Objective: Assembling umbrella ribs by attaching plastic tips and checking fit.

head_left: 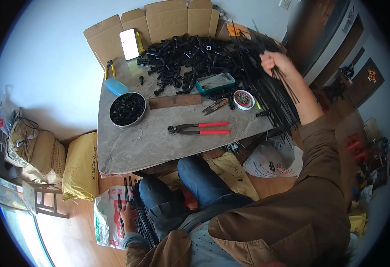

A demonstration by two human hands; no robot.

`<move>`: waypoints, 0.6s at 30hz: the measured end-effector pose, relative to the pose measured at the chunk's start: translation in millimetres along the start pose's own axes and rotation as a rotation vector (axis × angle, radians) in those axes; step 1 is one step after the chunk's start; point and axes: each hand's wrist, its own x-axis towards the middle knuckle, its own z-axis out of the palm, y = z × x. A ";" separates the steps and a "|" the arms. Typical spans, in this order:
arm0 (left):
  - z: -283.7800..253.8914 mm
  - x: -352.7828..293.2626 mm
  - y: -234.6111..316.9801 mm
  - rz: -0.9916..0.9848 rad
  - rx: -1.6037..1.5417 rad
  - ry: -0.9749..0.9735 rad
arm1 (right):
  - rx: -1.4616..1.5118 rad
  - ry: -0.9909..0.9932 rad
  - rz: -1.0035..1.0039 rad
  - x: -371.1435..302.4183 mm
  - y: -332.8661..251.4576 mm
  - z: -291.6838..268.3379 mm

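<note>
Stretched out over the table's far right, my right hand (275,63) is closed around several thin black rods (287,83), which stick out past both sides of the fist. Beneath it a large heap of similar long black rods (278,103) hangs over the table's right edge. Low at the left, beside my knee, my left hand (128,214) is closed on black rods (126,189) that stand up above the fingers. More dark rods (142,218) lean in a bundle between that hand and my leg. Part of its grip is hidden.
Pliers with red handles (199,128) lie on the grey table (128,153). Around them are a round bowl of black parts (127,110), a teal tin of thin pins (216,83), a small round tin (244,100) and scissors (216,106). Black tubular parts (190,58) pile up behind, against cardboard (166,20).
</note>
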 end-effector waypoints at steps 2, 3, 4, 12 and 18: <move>6.9 -3.1 5.1 0.055 0.001 -0.072 | -0.050 -0.154 -0.042 -9.3 -16.9 17.6; 7.3 -2.4 6.5 0.057 0.002 -0.067 | -0.095 -0.154 -0.176 -16.3 -19.2 31.2; 7.7 0.5 7.8 0.059 0.009 -0.075 | -0.139 -0.152 -0.310 -22.6 -19.6 43.8; 71.7 -59.3 66.0 0.346 0.299 -0.156 | -0.433 -0.102 -0.479 -13.0 -15.7 49.2; 147.1 -169.0 126.7 0.592 0.354 -0.510 | -0.692 -0.081 -0.499 -6.9 -14.5 71.0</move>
